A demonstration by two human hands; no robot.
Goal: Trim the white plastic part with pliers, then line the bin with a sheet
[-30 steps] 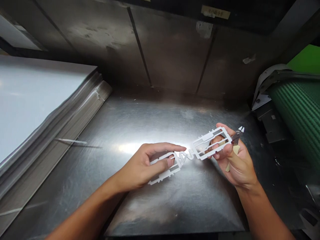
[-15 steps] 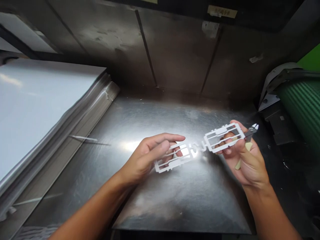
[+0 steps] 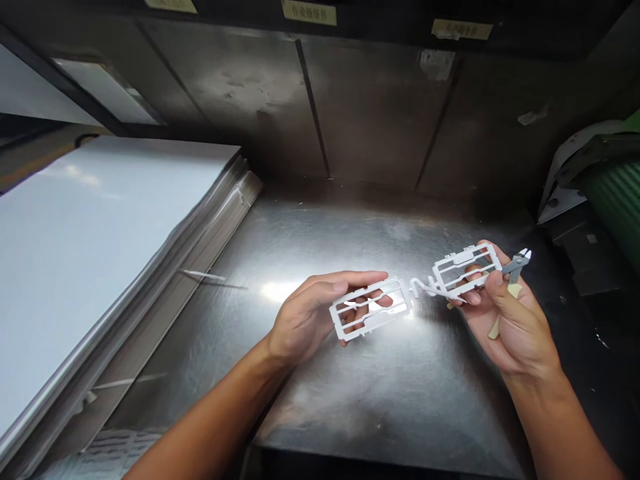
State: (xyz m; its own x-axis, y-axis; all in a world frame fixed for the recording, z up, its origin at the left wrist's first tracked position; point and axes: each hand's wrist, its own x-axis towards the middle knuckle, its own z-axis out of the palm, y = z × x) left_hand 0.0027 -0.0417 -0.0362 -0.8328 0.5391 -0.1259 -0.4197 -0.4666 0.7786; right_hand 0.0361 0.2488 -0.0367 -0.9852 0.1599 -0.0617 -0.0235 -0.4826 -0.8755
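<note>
Head view. I hold one white plastic runner (image 3: 421,281) in the air above the steel worktop (image 3: 380,407), its long axis running left to right and rising slightly toward the right. It has two rectangular frames joined end to end by one curved link. My left hand (image 3: 310,320) carries the left frame, its fingers (image 3: 380,300) curled behind it and showing through the openings. My right hand (image 3: 510,327) carries the right frame, and its fingers are clamped on one pair of side cutters (image 3: 515,267), the grey head pointing up and right, the beige handles down. Left of the worktop lies one stack of white sheets (image 3: 100,247); at far right, one green roller (image 3: 615,207). Three labels (image 3: 309,12) sit high on the wall.
</note>
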